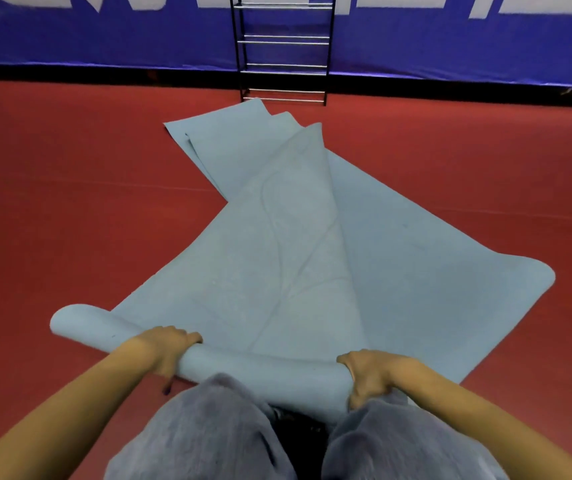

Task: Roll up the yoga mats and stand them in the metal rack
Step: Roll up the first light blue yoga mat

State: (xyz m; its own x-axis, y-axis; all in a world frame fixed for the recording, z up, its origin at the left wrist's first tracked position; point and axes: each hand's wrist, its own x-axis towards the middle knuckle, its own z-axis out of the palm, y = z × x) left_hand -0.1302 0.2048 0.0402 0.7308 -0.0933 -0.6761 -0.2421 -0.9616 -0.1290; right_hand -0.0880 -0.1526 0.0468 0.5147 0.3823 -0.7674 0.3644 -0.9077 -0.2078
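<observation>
Several pale blue yoga mats lie overlapping on the red floor. The top mat is flat except at its near end, which is rolled into a tube just in front of my knees. My left hand curls over the left part of the roll. My right hand grips its right end. A second mat lies under it to the right, and another stretches away toward the rack. The black metal rack with silver bars stands at the far wall.
A blue banner with white lettering runs along the back wall behind the rack. Red floor spreads to both sides of the mats. My knees in grey trousers are at the bottom of the view.
</observation>
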